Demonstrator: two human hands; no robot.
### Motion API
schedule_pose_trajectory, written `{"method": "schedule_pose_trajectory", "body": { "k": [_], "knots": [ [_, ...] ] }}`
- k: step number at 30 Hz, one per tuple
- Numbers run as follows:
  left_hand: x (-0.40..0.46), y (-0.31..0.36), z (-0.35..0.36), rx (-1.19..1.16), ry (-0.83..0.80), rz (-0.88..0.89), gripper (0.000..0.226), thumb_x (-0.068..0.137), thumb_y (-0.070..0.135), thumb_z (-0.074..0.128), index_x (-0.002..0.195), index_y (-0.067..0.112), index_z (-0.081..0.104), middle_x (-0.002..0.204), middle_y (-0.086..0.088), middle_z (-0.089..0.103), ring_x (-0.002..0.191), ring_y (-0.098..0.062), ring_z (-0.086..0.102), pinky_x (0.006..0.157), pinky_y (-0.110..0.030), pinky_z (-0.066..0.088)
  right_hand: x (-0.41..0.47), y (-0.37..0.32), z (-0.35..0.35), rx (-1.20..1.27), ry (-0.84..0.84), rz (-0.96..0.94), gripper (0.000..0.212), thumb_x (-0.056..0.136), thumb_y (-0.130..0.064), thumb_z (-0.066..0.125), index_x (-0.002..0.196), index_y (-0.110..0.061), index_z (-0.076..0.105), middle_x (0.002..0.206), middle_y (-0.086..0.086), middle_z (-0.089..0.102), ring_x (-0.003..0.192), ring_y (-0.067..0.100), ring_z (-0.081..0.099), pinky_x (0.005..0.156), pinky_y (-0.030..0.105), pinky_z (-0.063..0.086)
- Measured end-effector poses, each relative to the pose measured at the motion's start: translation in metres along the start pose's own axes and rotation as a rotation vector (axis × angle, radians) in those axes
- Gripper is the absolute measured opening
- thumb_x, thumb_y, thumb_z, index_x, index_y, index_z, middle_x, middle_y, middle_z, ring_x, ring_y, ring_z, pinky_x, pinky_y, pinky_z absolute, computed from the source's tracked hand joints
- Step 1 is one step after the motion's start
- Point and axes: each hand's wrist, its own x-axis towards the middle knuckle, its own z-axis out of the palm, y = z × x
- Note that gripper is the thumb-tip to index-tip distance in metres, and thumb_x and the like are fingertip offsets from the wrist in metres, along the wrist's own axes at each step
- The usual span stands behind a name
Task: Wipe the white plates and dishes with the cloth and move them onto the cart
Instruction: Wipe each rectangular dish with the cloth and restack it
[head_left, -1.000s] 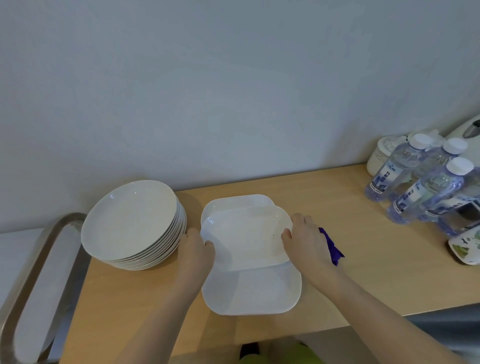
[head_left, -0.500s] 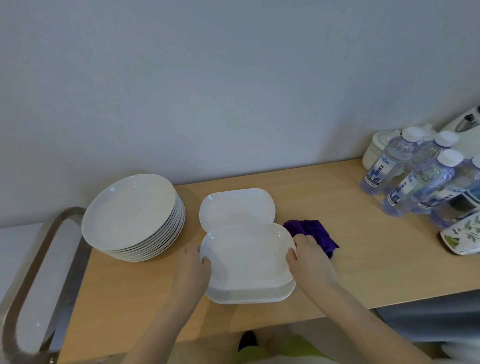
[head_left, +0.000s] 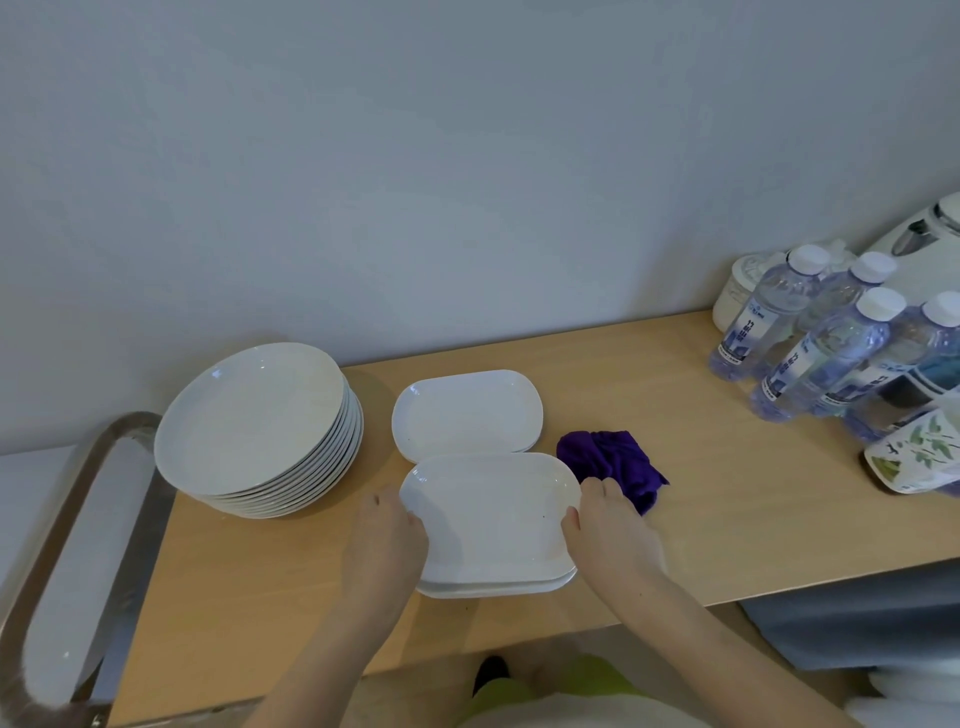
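Note:
Two stacked white oblong dishes lie near the front of the wooden table. My left hand grips the upper dish's left rim and my right hand grips its right rim. A third oblong dish lies just behind them. A tall stack of round white plates stands at the left. The purple cloth lies crumpled on the table right of the dishes, behind my right hand. The metal cart is at the far left beside the table.
Several water bottles stand at the back right, with a white jar and a white appliance behind them. A patterned packet lies at the right edge.
Both hands brought the upper dish from the far pile toward me and onto the near dish. The purple cloth, before under my right hand, now lies free on the table.

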Motion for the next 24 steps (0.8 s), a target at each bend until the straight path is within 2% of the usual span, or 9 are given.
{"method": "schedule_pose_trajectory", "body": {
  "k": [4, 9, 12, 14, 17, 20, 24],
  "knots": [
    [-0.001, 0.000, 0.002, 0.093, -0.006, 0.026, 0.011, 0.091, 0.006, 0.040, 0.098, 0.006, 0.049, 0.099, -0.008, 0.048, 0.086, -0.026, 0.052, 0.069, -0.031, 0.042, -0.001, -0.001, 0.003, -0.041, -0.004, -0.004, 0.015, 0.097, -0.023, 0.035, 0.106, -0.014, 0.042, 0.094, -0.004, 0.034, 0.076, 0.013, 0.042, 0.045, 0.021, 0.022],
    [0.001, -0.002, 0.004, 0.118, -0.001, 0.038, 0.015, 0.088, -0.001, 0.039, 0.099, 0.006, 0.047, 0.102, -0.009, 0.049, 0.087, -0.026, 0.050, 0.068, -0.030, 0.038, 0.007, 0.002, -0.005, -0.023, -0.005, -0.002, 0.006, 0.097, -0.019, 0.036, 0.092, -0.016, 0.037, 0.092, -0.004, 0.040, 0.073, 0.016, 0.044, 0.046, 0.024, 0.023],
    [0.001, -0.006, 0.005, 0.087, 0.008, 0.043, 0.024, 0.085, -0.008, 0.037, 0.102, 0.004, 0.048, 0.104, -0.009, 0.049, 0.084, -0.025, 0.048, 0.064, -0.028, 0.036, 0.023, 0.007, -0.017, 0.030, 0.090, 0.020, 0.015, 0.096, -0.019, 0.036, 0.095, -0.016, 0.050, 0.099, -0.002, 0.054, 0.074, 0.017, 0.047, 0.050, 0.026, 0.029],
    [0.000, -0.007, 0.005, 0.063, 0.003, 0.042, 0.026, 0.084, -0.009, 0.036, 0.103, 0.004, 0.049, 0.104, -0.008, 0.049, 0.086, -0.026, 0.049, 0.062, -0.029, 0.035, 0.034, 0.011, -0.022, 0.049, 0.160, 0.023, 0.020, 0.097, -0.021, 0.037, 0.107, -0.017, 0.053, 0.108, 0.000, 0.053, 0.086, 0.018, 0.050, 0.059, 0.028, 0.036],
    [0.000, -0.007, 0.004, 0.048, -0.016, 0.030, 0.027, 0.083, -0.009, 0.035, 0.102, 0.005, 0.048, 0.104, -0.007, 0.048, 0.087, -0.026, 0.049, 0.061, -0.029, 0.035, 0.049, 0.016, -0.019, -0.051, 0.211, 0.011, 0.029, 0.097, -0.032, 0.040, 0.121, -0.017, 0.047, 0.118, 0.003, 0.046, 0.108, 0.021, 0.044, 0.081, 0.030, 0.040],
    [0.000, -0.007, 0.003, 0.055, -0.021, 0.021, 0.026, 0.083, -0.008, 0.034, 0.099, 0.007, 0.047, 0.101, -0.007, 0.049, 0.084, -0.026, 0.049, 0.060, -0.029, 0.035, 0.062, 0.017, -0.010, -0.131, 0.162, 0.009, 0.044, 0.095, -0.045, 0.044, 0.130, -0.018, 0.040, 0.127, 0.004, 0.042, 0.117, 0.023, 0.040, 0.089, 0.033, 0.039],
    [-0.002, -0.009, 0.002, 0.055, -0.017, 0.015, 0.024, 0.082, -0.008, 0.036, 0.097, 0.007, 0.046, 0.099, -0.009, 0.049, 0.081, -0.026, 0.047, 0.061, -0.031, 0.034, 0.072, 0.018, 0.004, -0.138, 0.058, 0.004, 0.049, 0.095, -0.043, 0.045, 0.135, -0.015, 0.036, 0.137, 0.005, 0.040, 0.126, 0.025, 0.037, 0.096, 0.037, 0.037]
  ]
}}
